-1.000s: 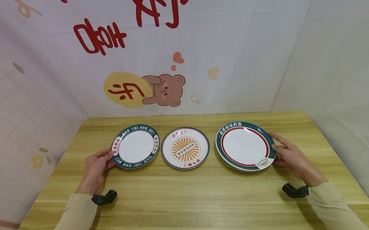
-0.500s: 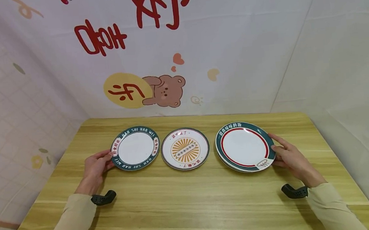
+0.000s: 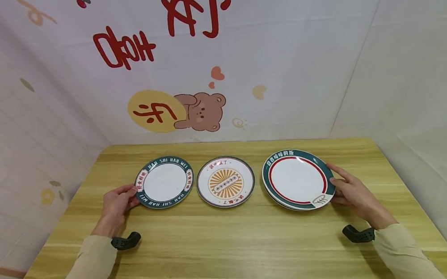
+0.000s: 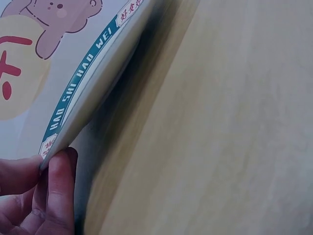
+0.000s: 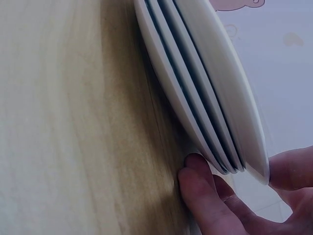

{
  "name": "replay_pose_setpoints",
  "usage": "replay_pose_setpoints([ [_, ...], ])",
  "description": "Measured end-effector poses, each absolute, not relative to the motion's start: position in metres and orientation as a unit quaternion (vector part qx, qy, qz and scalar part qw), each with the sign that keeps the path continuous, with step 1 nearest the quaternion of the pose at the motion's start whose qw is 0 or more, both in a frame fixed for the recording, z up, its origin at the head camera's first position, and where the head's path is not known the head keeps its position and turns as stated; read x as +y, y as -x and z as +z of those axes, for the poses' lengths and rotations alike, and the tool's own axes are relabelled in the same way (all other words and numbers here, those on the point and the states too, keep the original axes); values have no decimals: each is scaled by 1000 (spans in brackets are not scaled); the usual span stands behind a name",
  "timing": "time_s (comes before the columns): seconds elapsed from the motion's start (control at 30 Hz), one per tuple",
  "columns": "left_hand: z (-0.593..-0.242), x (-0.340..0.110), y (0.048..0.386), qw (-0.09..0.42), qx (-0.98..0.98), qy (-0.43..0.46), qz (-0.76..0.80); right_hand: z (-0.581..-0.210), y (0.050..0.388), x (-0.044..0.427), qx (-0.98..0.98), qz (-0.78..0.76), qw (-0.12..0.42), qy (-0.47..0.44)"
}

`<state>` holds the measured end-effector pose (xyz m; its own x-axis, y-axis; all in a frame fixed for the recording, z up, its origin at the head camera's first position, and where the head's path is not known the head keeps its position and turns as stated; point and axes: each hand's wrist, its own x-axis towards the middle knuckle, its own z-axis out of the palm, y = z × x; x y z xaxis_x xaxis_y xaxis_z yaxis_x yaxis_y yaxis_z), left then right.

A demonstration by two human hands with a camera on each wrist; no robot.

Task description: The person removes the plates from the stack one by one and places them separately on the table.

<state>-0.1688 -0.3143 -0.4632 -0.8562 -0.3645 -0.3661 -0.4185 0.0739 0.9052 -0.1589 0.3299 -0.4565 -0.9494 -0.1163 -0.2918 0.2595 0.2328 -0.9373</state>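
Observation:
My left hand point(image 3: 115, 208) pinches the left edge of a green-rimmed white plate point(image 3: 164, 182), thumb on top and fingers beneath; the left wrist view shows this plate point(image 4: 80, 95) tilted, its rim between thumb and fingers. At the right, my right hand point(image 3: 354, 193) holds the edge of a plate stack point(image 3: 298, 179) whose top plate has a green rim and red ring. In the right wrist view several stacked plates point(image 5: 205, 93) show edge-on, with the thumb at the top plate's rim and fingertips point(image 5: 195, 164) by the lower ones.
Between the two lies a smaller white plate point(image 3: 225, 182) with an orange sunburst print. All stand toward the back of the wooden table point(image 3: 234, 250). A printed cloth wall point(image 3: 292, 61) rises behind the table, with more cloth at both sides.
Plates and hands keep their places relative to each other. The whole head view has shifted slightly, so the scene sits a little lower in the picture.

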Motion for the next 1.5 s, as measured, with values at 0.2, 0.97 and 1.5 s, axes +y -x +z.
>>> replay_pose_setpoints([
  [0.2, -465, -316, 168, 24, 742, 247, 623, -458, 159, 331, 768, -619, 156, -53],
  [0.97, -455, -312, 150, -28, 834, 192, 517, -454, 159, 328, 771, -615, 158, -58],
  [1.5, -429, -245, 119, -103, 806, 83, 577, -454, 159, 329, 770, -616, 158, -55],
])
